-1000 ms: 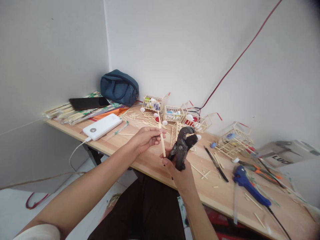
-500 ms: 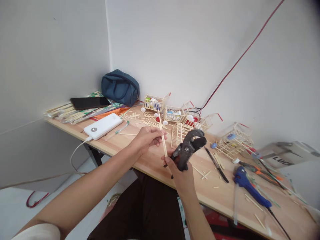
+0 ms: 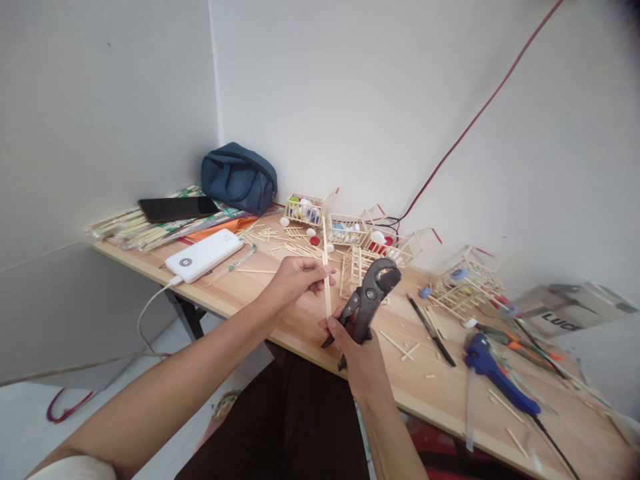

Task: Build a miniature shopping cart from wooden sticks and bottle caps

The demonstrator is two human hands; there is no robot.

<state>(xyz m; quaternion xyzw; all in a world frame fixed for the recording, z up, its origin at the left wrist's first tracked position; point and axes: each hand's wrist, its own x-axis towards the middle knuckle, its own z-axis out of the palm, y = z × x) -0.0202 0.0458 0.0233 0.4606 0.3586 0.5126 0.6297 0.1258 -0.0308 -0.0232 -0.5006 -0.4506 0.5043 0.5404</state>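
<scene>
Thin wooden sticks stand nearly upright between my two hands, one reaching higher than the rest. My left hand pinches them around the middle. Lower down, the thumb and fingertips of my right hand grip their bottom ends. That same hand also holds a black pair of cutters, its curved jaws pointing up and to the right, clear of the sticks. Behind my hands lies a small frame of glued sticks.
Stick-built carts with bottle-cap wheels line the wall. At left are a white power bank, a phone and a blue pouch. At right lie a knife, a blue glue gun and orange-handled pliers.
The sticks have turned more upright. The cutters have shifted slightly left and down, with their handles spread wider. Both hands keep their hold.
</scene>
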